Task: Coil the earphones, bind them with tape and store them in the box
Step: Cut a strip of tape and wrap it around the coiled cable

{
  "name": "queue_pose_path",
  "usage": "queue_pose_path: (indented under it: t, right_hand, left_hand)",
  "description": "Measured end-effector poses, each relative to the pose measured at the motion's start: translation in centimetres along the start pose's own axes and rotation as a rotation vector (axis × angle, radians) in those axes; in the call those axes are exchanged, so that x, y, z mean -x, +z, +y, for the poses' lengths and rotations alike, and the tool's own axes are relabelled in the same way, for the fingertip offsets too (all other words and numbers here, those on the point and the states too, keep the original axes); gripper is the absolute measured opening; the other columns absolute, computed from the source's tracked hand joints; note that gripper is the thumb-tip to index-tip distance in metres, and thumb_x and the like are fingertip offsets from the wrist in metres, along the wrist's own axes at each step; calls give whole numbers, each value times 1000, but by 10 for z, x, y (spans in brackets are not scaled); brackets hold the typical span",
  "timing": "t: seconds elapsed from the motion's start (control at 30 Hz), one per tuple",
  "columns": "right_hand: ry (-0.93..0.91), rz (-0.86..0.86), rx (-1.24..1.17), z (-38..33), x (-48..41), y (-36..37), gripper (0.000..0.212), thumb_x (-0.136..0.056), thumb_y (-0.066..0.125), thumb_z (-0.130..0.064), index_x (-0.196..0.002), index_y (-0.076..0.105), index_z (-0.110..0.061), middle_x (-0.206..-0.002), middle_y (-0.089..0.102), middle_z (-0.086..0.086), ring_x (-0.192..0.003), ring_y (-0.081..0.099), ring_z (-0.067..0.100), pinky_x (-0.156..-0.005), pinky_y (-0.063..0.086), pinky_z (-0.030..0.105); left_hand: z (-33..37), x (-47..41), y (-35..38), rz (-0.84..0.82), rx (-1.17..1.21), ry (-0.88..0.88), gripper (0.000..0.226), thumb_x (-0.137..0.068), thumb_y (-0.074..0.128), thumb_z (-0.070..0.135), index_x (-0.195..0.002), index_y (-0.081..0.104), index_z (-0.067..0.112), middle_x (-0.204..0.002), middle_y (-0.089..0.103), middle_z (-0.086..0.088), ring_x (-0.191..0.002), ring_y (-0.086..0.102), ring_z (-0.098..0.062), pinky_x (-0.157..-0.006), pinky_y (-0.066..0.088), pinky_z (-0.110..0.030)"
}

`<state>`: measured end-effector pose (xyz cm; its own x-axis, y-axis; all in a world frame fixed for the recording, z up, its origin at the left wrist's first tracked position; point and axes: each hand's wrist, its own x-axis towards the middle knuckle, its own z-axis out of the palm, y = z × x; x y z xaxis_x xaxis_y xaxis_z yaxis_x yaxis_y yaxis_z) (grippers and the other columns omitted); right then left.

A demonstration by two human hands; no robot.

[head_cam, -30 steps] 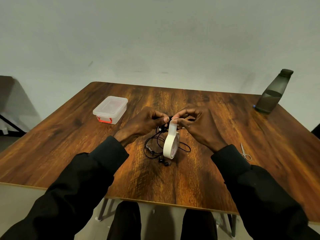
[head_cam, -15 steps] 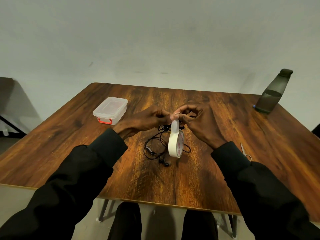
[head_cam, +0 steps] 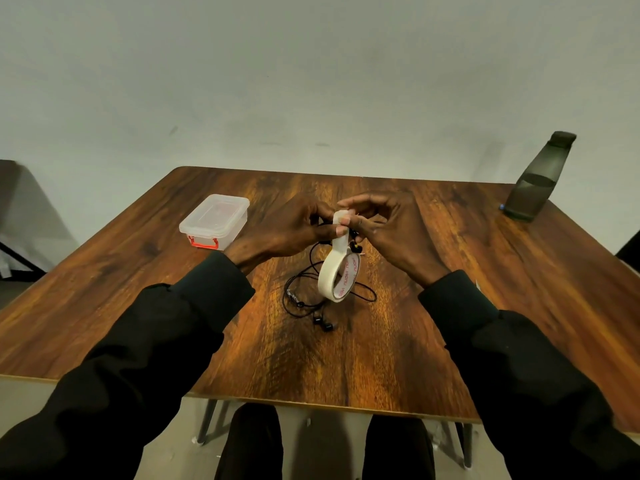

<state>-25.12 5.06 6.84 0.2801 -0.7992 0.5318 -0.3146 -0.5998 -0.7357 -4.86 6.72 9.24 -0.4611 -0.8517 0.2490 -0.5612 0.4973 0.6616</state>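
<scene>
Earphones (head_cam: 293,300) are mid-table, about halfway between the near edge and the far edge. Most of the black cord lies in a loose loop on the wood, with the two buds at the near end of the loop, and the far end of the cord runs up off the table (head_cam: 450,341) into my hands.

My left hand (head_cam: 291,226) is curled round that lifted bit of cord, thumb pressed flat on the strip of tape. My right hand (head_cam: 391,233) pinches the top end of that strip between thumb and fingertips, the other fingers bent and loose. The hands are practically touching each other, a bit above the table.

The tape roll (head_cam: 327,271) hangs from that pulled-out strip. It sits on edge and tilted, open side facing right so you can see red print inside the core. Its bottom edge is right over the cord loop; I can't tell if it touches the wood or just dangles above it.

The box (head_cam: 214,221) is far left of my hands, well apart from the cord: clear plastic, lid on, red latch facing me. A dark bottle (head_cam: 535,181) stands upright at the far right corner. Black sleeves cover both my arms, and my knees show under the near edge.
</scene>
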Motion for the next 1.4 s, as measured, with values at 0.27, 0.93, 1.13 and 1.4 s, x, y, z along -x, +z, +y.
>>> queue_pose_path:
  t: [0.27, 0.93, 1.13, 1.4]
  right_hand:
    - [204, 181, 173, 33, 40, -31, 13, -93, 72, -8, -103, 77, -12, -91, 75, -1, -75, 69, 8, -69, 59, 24]
    - [919, 29, 778, 126, 106, -110, 41, -82, 84, -29, -108, 59, -11, -106, 62, 10, -95, 62, 27, -79, 54, 40]
    - [749, 11, 455, 115, 101, -87, 15, -84, 81, -25, -91, 73, -14, -95, 72, 3, -83, 64, 11, -70, 50, 31]
    - [429, 60, -52, 51, 84, -26, 18, -87, 77, -30, -99, 80, -16, -96, 78, -4, -91, 72, 9, -81, 58, 27]
  left_hand:
    - [-21, -3, 3, 51, 18, -13, 26, -92, 68, 48, -94, 82, 27, -99, 80, 0, -92, 75, -22, -84, 59, -57]
    - [4, -7, 22, 77, 132, -92, 14, -99, 64, 12, -94, 77, 10, -60, 66, 34, -62, 63, 15, -57, 44, -3]
    - [1, -6, 20, 62, 137, -133, 18, -100, 61, 11, -100, 76, 0, -60, 67, 32, -63, 64, 14, -58, 45, -4]
    - [-12, -4, 13, 96, 51, -205, 23, -99, 66, 27, -94, 81, 11, -76, 75, 14, -70, 69, -2, -66, 55, -23]
